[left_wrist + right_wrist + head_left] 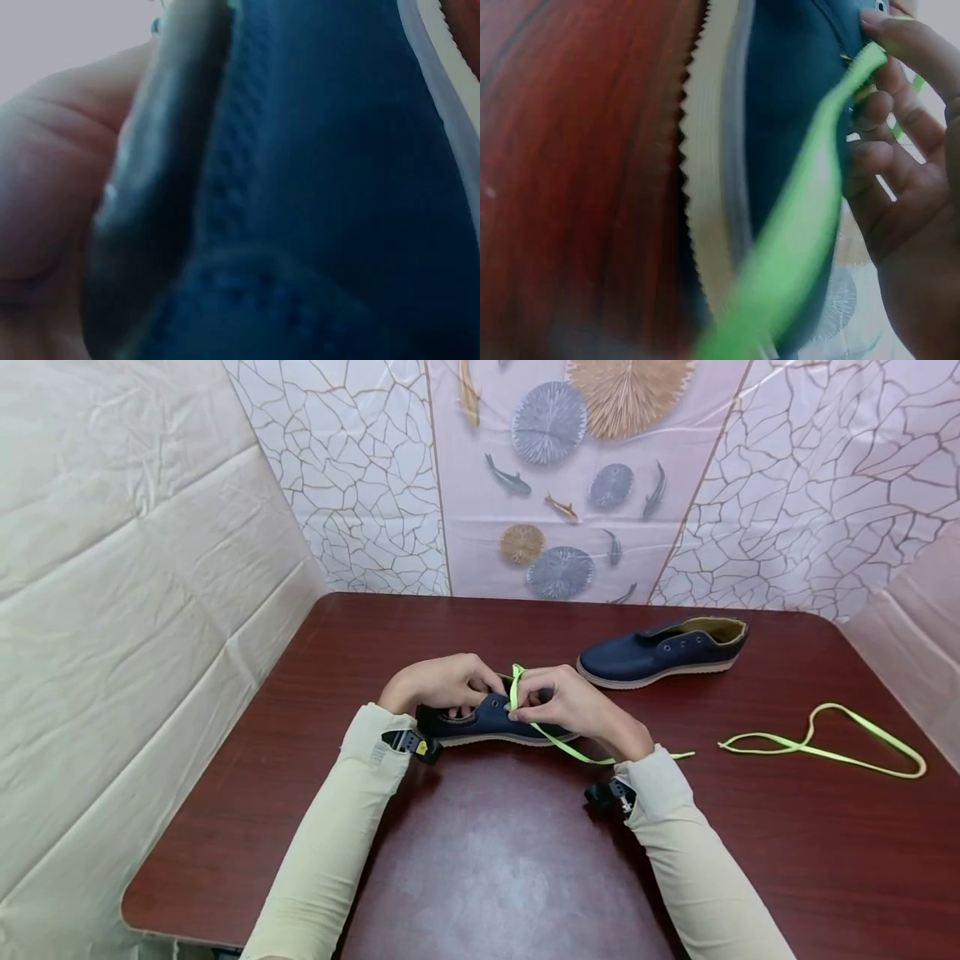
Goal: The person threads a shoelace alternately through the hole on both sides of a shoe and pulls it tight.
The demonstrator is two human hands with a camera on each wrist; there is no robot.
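A navy blue shoe [491,720] with a pale sole lies on the table in front of me, toe to the right. My left hand [442,682] grips it at the opening, fingers inside and near the eyelet flap. The left wrist view shows the shoe's side [337,135] very close, hiding the fingertips. My right hand [573,700] pinches a neon green shoelace [558,743] by the eyelets. In the right wrist view, the lace [799,195] runs from thumb and fingers across the shoe. Whether it passes through an eyelet cannot be made out.
A second navy shoe [652,653], with bare eyelets, stands at the back right of the reddish-brown table [480,860]. Another neon green lace [855,758] lies loosely looped at the right. A patterned sheet [375,485] hangs behind the table.
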